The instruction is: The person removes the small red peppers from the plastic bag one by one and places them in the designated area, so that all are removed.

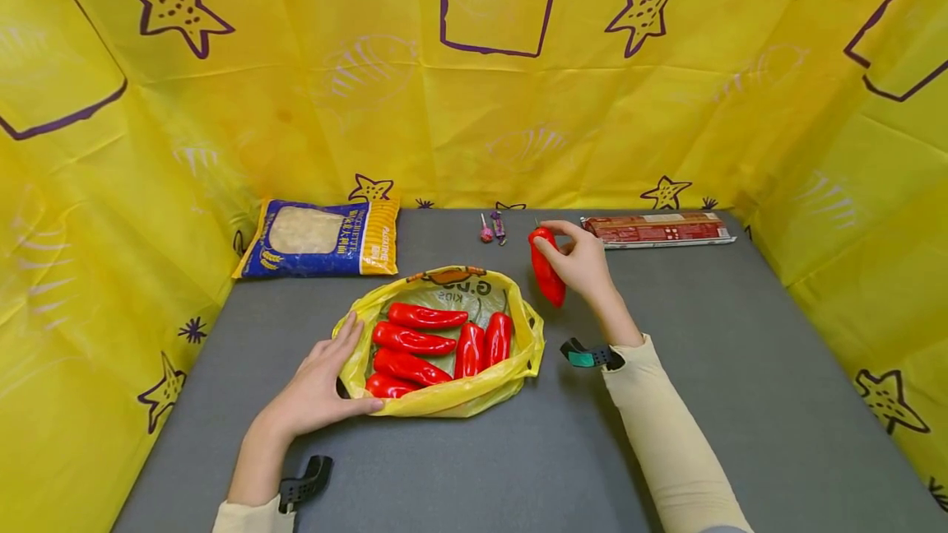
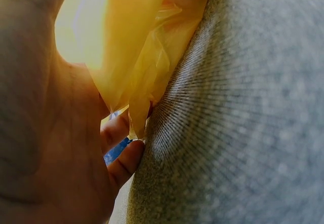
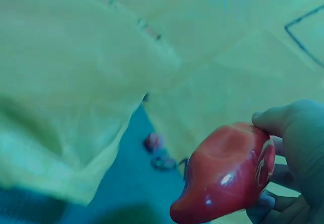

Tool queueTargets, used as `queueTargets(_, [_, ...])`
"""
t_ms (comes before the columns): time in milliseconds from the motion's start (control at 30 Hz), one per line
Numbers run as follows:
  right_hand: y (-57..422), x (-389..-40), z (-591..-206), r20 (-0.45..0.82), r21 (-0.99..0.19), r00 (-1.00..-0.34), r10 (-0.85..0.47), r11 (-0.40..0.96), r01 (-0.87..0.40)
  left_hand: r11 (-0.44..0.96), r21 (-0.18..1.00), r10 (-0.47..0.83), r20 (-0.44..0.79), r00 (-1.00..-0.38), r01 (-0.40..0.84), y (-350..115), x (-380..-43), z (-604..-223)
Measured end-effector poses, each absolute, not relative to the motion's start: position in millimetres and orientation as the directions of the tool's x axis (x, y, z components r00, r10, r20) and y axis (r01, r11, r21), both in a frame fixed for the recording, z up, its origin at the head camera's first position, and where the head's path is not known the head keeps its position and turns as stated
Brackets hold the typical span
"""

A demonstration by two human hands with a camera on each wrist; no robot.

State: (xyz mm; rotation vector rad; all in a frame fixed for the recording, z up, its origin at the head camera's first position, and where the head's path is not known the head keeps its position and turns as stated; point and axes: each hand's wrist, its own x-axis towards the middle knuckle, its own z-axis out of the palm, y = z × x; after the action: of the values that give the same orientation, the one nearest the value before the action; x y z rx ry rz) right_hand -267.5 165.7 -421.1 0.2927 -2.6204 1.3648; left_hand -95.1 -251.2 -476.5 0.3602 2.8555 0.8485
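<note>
A yellow plastic bag (image 1: 474,397) lies with its mouth facing up, several red peppers (image 1: 415,340) inside it. My left hand (image 1: 314,381) holds the bag's left side, thumb on the near rim and fingers along the left rim. In the left wrist view, the yellow film (image 2: 147,57) lies against the fingers. To the right of the bag and above the table, my right hand (image 1: 581,261) pinches another red pepper (image 1: 546,270) by its stem end, tip down. The right wrist view shows this glossy pepper (image 3: 223,168) close up.
A blue and yellow bag of pasta (image 1: 318,238) lies at the back left. At the back middle are a lollipop (image 1: 485,230) and a purple-wrapped candy (image 1: 499,226). A long red package (image 1: 659,230) lies at the back right. Yellow printed cloth surrounds the grey table (image 1: 711,336).
</note>
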Motion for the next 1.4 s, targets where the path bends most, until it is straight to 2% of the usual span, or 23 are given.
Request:
queueTargets(300, [178,-270,-461,0.185,-0.778,-0.982,-0.022,0.608,-0.16,0.81,0.556,0.271,-0.075,-0.96,0.185,-251,-95,-478])
queueTargets(533, [178,-266,-482,0.173,-0.761,-0.985,-0.011,0.633,-0.141,0.806,0.562,0.274,-0.076,-0.959,0.186,-251,-93,-479])
queueTargets(1100, [182,-267,-507,0.309,-0.756,-0.951,0.007,0.608,-0.242,0.812,0.555,0.269,-0.076,-0.96,0.183,-252,-94,-480])
queueTargets(1400, [181,-267,-508,0.337,-0.736,-0.938,-0.081,0.599,-0.316,0.812,0.557,0.263,-0.084,-0.961,0.174,-251,-94,-478])
